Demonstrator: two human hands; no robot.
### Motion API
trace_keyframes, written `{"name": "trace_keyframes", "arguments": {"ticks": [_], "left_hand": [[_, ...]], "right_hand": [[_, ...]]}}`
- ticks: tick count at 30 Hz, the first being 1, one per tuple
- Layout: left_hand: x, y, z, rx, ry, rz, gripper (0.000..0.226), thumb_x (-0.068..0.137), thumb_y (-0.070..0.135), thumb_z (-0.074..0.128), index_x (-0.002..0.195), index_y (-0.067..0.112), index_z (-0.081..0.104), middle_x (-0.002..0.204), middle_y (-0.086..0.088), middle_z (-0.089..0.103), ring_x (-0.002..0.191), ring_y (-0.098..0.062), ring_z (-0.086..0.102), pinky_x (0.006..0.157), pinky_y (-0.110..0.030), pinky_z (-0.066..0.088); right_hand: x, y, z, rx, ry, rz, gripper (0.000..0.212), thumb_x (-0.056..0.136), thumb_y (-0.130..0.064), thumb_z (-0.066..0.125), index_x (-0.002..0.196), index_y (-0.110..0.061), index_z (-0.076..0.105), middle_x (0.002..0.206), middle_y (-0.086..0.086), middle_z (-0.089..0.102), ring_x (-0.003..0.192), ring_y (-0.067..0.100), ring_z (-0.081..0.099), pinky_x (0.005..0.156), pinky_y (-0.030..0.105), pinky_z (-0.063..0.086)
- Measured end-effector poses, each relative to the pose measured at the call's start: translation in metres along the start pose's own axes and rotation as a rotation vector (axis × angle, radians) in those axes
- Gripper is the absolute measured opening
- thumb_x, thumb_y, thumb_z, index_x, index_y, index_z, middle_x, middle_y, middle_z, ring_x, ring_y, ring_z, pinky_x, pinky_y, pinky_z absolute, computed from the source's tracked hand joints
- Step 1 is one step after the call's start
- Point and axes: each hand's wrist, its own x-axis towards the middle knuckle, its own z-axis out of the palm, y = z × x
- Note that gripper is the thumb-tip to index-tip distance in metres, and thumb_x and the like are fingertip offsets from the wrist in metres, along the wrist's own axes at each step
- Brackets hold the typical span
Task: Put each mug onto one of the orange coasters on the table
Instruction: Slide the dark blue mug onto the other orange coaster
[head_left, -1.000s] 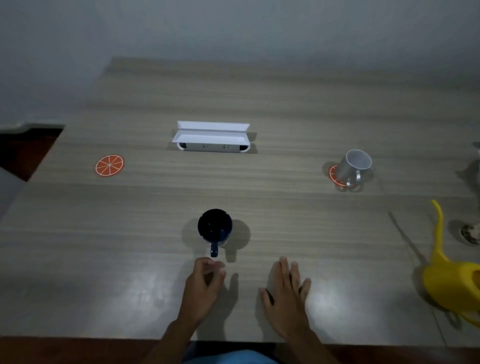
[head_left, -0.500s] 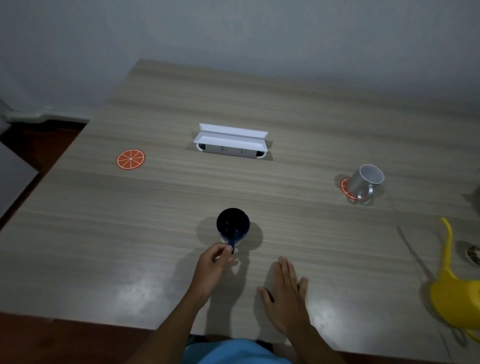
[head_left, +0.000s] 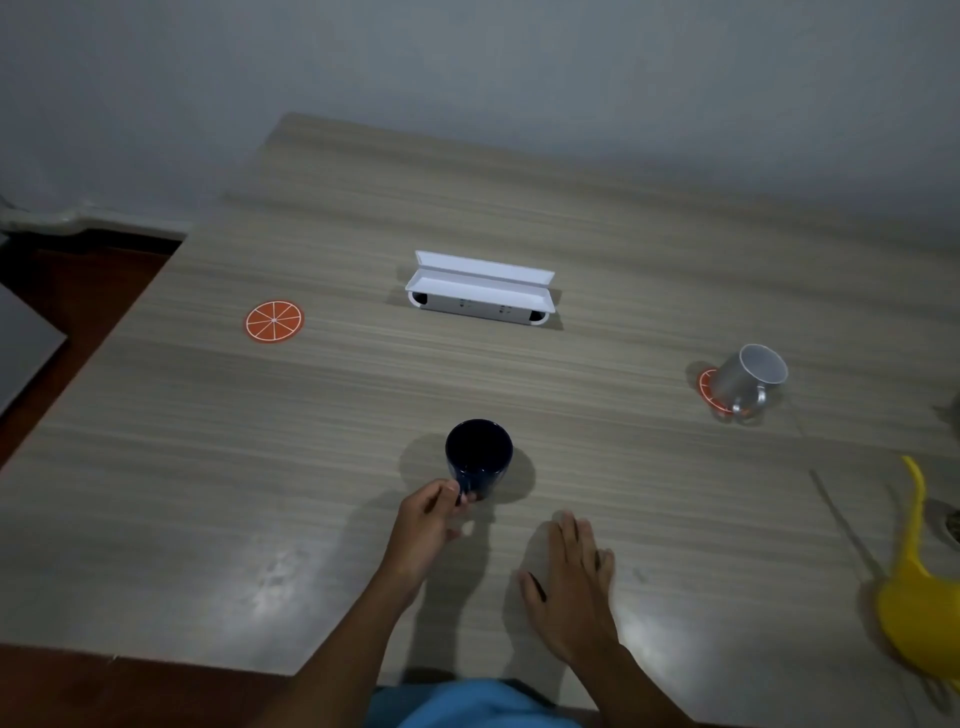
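Observation:
A dark blue mug (head_left: 479, 457) stands upright near the middle of the wooden table (head_left: 597, 234), its handle toward me. My left hand (head_left: 428, 525) pinches that handle. My right hand (head_left: 571, 587) lies flat on the table, fingers apart, holding nothing. A bare orange coaster (head_left: 274, 321) with a citrus pattern lies far to the left. At the right, a silver mug (head_left: 750, 376) stands on a second orange coaster (head_left: 707, 387), which shows only at its left edge.
A white open box (head_left: 480, 293) sits behind the blue mug at mid-table. A yellow plastic object (head_left: 919, 587) lies at the right edge, with a thin stick beside it. The table's left edge drops to a dark red floor.
My left hand has reached forward and closed on the blue mug's handle. The right hand stayed flat. The view has shifted leftward.

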Motion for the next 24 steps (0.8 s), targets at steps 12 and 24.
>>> {"name": "trace_keyframes", "arguments": {"ticks": [12,24], "left_hand": [[0.051,0.027,-0.104,-0.145,0.225,0.039,0.035,0.103,0.027,0.048,0.090,0.000,0.066,0.104,-0.022,0.070,0.100,-0.028,0.065,0.094,-0.046,0.047],[0.143,0.080,-0.212,-0.330,0.406,0.112,0.028,0.103,0.016,0.049,0.083,0.016,0.069,0.107,-0.016,0.071,0.116,-0.028,0.064,0.100,-0.048,0.050]], "right_hand": [[0.081,-0.136,-0.003,-0.076,-0.045,-0.196,0.085,0.096,-0.061,0.027,0.160,-0.016,-0.005,0.170,0.007,-0.016,0.157,0.026,-0.015,0.126,0.053,-0.003],[0.160,-0.244,0.026,-0.042,0.007,-0.204,0.087,0.092,-0.075,0.020,0.160,-0.027,-0.006,0.169,0.002,-0.018,0.156,0.028,-0.018,0.122,0.063,-0.008]]}}
